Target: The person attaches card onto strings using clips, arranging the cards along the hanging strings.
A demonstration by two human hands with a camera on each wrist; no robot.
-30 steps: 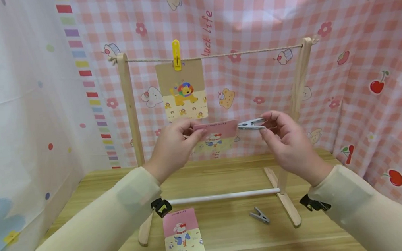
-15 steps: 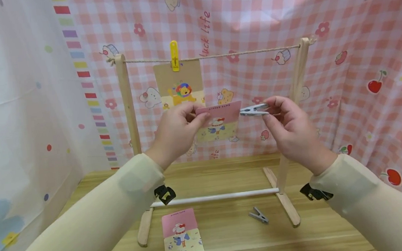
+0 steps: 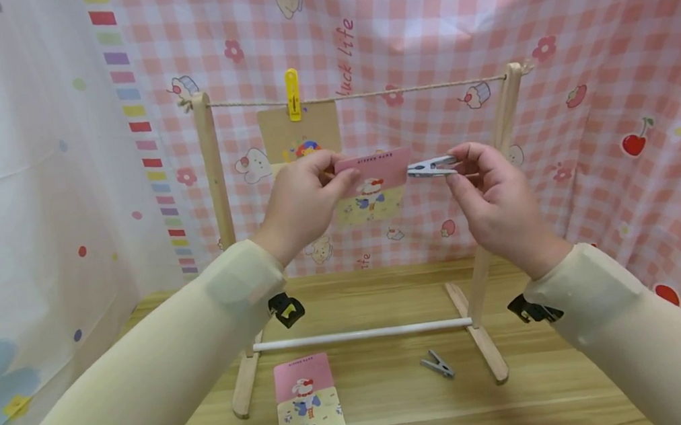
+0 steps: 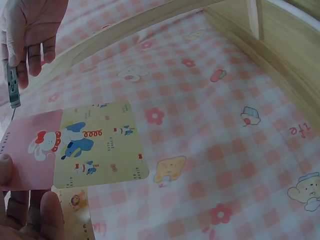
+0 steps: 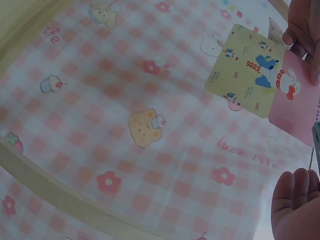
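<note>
My left hand pinches the upper left corner of a pink and yellow rabbit card between thumb and fingers. In the head view the card overlaps the lower part of a tan lion card, which hangs from the rope under a yellow clothespin. My right hand pinches the handle ends of a grey clothespin. Its tip lies right at the rabbit card's right edge. In the left wrist view the same clothespin stands above the card's pink half.
A rope runs between two wooden posts, joined low down by a white bar. On the wooden table lie a second rabbit card and another grey clothespin. A pink checked curtain hangs behind.
Both hands have risen toward the rope, carrying the rabbit card and the grey clothespin up together. The card now covers more of the lion card. The things on the table stay put.
</note>
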